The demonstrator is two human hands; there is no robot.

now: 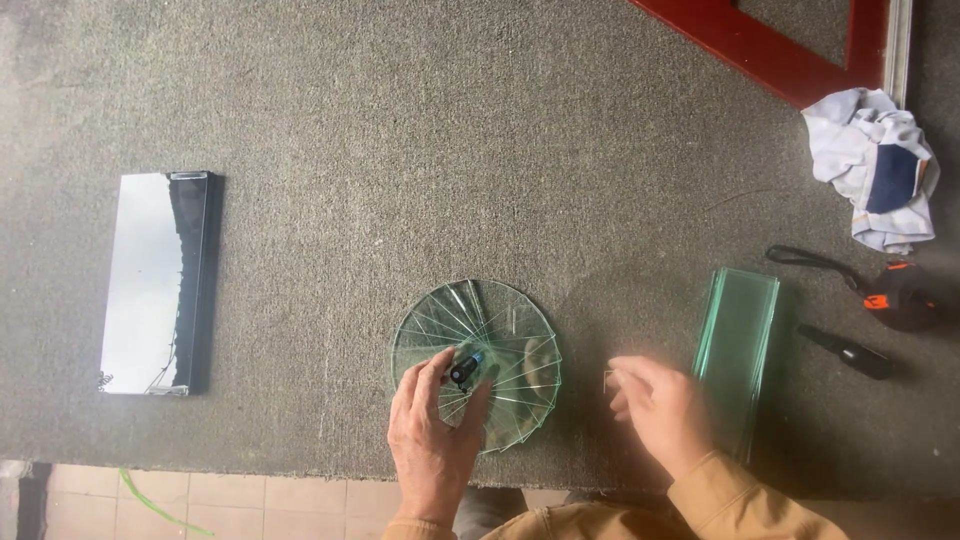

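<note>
right hand [660, 410] motion-blurred, red frame [770, 45] cut off at top edge, glass fan [478, 362] partly under left hand [432, 435]

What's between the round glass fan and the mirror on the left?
Nothing. In the head view, only bare grey carpet lies between the glass fan and the mirror.

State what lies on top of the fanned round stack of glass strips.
The left hand rests on the fanned glass stack, pressing a small dark tool near its centre. The hand covers the stack's lower left part; grey carpet lies beneath.
</note>
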